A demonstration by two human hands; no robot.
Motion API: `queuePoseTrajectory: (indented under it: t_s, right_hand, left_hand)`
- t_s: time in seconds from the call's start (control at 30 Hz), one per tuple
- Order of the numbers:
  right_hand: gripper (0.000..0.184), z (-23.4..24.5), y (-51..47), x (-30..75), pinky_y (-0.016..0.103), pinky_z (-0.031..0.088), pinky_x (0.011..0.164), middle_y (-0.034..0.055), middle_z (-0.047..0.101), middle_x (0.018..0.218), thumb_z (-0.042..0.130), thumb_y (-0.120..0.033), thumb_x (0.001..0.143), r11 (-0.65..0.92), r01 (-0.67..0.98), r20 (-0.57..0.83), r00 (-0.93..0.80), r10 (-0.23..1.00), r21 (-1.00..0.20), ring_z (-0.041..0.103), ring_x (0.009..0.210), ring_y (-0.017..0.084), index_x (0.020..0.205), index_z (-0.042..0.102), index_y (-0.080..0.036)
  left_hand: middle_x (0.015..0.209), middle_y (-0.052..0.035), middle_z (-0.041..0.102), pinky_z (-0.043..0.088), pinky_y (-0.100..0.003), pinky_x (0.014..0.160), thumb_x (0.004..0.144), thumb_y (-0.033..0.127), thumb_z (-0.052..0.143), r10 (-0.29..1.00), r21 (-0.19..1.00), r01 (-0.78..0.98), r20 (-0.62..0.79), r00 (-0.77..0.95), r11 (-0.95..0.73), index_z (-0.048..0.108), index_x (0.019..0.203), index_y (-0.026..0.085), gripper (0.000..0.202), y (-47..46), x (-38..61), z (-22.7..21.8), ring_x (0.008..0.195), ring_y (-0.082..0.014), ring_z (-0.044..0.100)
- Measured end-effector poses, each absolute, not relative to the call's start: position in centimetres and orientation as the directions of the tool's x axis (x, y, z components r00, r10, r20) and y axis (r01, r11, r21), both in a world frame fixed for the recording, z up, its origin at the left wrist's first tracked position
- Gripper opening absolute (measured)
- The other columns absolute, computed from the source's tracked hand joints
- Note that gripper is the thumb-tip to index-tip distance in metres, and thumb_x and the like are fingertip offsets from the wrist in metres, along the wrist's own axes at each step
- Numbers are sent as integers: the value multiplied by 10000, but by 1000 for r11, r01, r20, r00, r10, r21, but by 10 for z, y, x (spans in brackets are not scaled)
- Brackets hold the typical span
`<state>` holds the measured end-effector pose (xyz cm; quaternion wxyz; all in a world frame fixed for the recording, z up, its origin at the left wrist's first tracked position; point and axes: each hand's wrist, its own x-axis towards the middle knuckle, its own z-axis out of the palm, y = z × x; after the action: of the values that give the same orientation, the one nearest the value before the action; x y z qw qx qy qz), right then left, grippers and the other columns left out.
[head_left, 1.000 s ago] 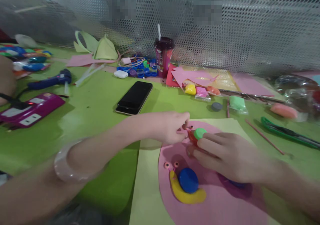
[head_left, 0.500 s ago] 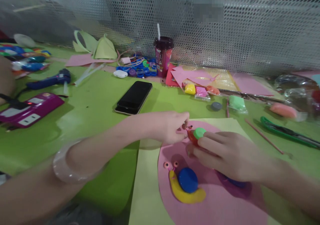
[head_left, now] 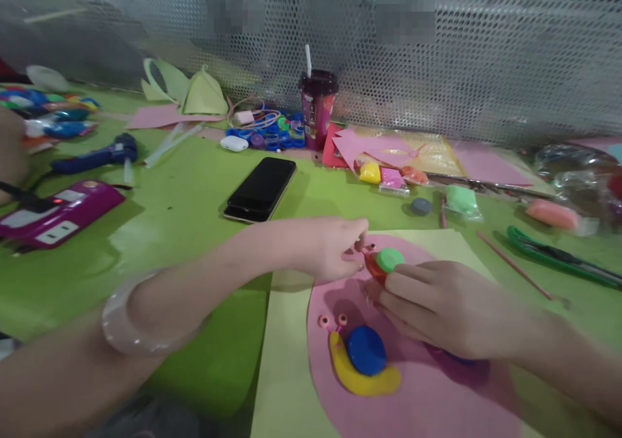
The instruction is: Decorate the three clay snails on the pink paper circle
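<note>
Red clay (head_left: pixel 374 269) — round green disc (head_left: pixel 389 259)

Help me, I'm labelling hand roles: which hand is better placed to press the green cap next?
Probably the right hand: its fingers lie right beside the green cap, while the left hand is farther from the cap, near the small eye.

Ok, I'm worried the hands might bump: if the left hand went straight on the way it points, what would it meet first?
Most likely the red snail with the green cap, before the right hand. The left hand is close to its eye end; whether they touch is unclear.
</note>
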<state>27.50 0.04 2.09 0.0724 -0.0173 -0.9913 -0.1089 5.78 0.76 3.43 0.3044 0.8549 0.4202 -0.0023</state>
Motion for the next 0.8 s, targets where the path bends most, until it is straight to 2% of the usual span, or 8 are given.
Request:
queuePoseTrajectory:
  t_s: [0.2, 0.37, 0.5, 0.7, 0.8]
  right_hand:
    - [392, 22, -1, 274, 312, 300, 513, 28, 536, 698, 274, -116, 978, 984, 71, 143, -989, 47, 163, 402, 581, 139, 797, 621, -140]
    - [412, 25, -2, 275, 317, 326, 506, 48, 594, 729, 232, -115, 983, 990, 85, 140, -988, 68, 115, 433, 582, 152, 935, 641, -115]
    - [420, 26, -3, 274, 312, 341, 506, 54, 604, 722, 219, -105, 977, 992, 92, 122, -989, 81, 90, 442, 572, 151, 954, 639, -113]
    - [436, 24, -3, 273, 308, 307, 502, 30, 550, 669, 225, -118, 978, 991, 107, 98, -990, 99, 80, 397, 549, 140, 785, 616, -143]
    - [442, 23, -3, 272, 308, 293, 506, 30, 549, 669, 226, -116, 977, 990, 94, 107, -991, 83, 106, 390, 549, 139, 779, 621, -142]
  left_hand:
    - [794, -26, 594, 368, -258, 495, 867, 367, 420, 711, 511, 723, -273, 649, -464, 419, 960, 201, 191, 8, 57, 34, 596, -145, 518]
    - [806, -28, 599, 380, -257, 503, 869, 372, 421, 710, 522, 727, -287, 643, -447, 421, 967, 199, 198, 8, 58, 35, 607, -146, 527]
    - [800, -31, 592, 379, -258, 510, 863, 361, 430, 716, 512, 730, -280, 640, -453, 427, 982, 193, 205, 8, 58, 35, 624, -152, 526]
    - [772, -22, 579, 364, -264, 492, 842, 400, 462, 698, 503, 737, -315, 643, -452, 423, 1014, 193, 272, 7, 57, 37, 596, -151, 505]
    - [858, -41, 598, 393, -266, 539, 807, 452, 517, 685, 510, 732, -327, 651, -452, 418, 1051, 192, 370, 7, 56, 37, 673, -165, 539]
